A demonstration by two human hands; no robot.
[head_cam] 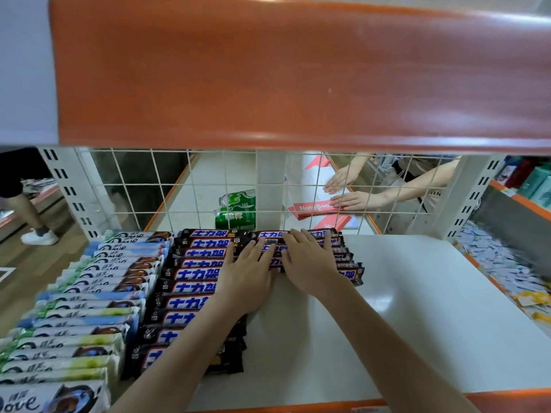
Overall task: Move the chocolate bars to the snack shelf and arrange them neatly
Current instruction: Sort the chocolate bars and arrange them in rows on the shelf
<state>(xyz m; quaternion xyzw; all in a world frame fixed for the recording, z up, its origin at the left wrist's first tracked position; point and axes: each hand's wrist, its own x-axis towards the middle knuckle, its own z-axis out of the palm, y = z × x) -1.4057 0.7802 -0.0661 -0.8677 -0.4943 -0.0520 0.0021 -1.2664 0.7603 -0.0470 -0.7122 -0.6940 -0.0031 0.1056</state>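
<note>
Upper shelf (pixel 298 73): orange-edged board, fills the top of the view and hides what lies above

Snack shelf (pixel 417 308): white board with orange front lip, bare on its right part

Wire grid (pixel 208 186): white back panel behind the shelf; through it, green cans (pixel 237 208) lying down and another person's two hands on a red notebook (pixel 313 207)

Dove bars (pixel 89 293): pale wrappers in a stacked column along the shelf's left side

Chocolate bars (pixel 190 275): dark wrappers with blue lettering, a column beside the Dove bars and a shorter row at the back right

Left hand (pixel 247 272), right hand (pixel 310 260): side by side, nearly touching, fingers straight and flat, pressing on the back-row bars
</note>
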